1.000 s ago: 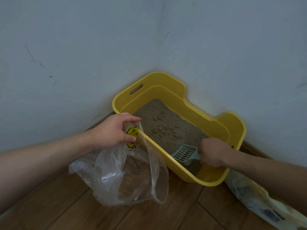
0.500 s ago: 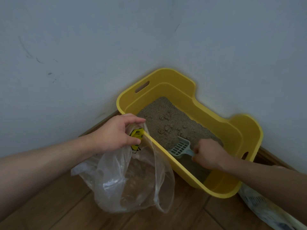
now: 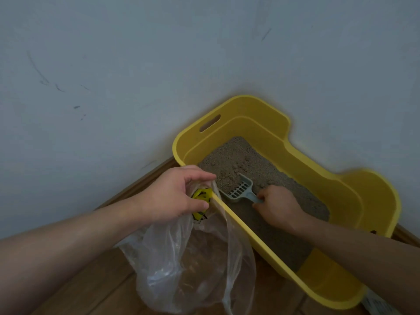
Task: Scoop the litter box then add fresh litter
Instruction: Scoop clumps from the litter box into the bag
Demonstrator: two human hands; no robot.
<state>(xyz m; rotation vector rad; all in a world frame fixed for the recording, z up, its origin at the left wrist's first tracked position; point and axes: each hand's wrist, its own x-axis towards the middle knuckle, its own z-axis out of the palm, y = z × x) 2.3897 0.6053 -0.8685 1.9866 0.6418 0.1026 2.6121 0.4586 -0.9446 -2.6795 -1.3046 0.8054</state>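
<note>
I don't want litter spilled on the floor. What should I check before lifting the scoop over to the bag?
1. Grip on the scoop: the right hand holds its handle, ok.
2. Load: the scoop head sits in the litter beside the clumps; whether any are on it, cannot tell.
3. Hold on the plastic bag: the left hand grips its top edge, ok.
4. Bag position: it hangs against the near rim of the litter box, ok.
5. Bag mouth wide enough for the scoop: cannot tell.
</note>
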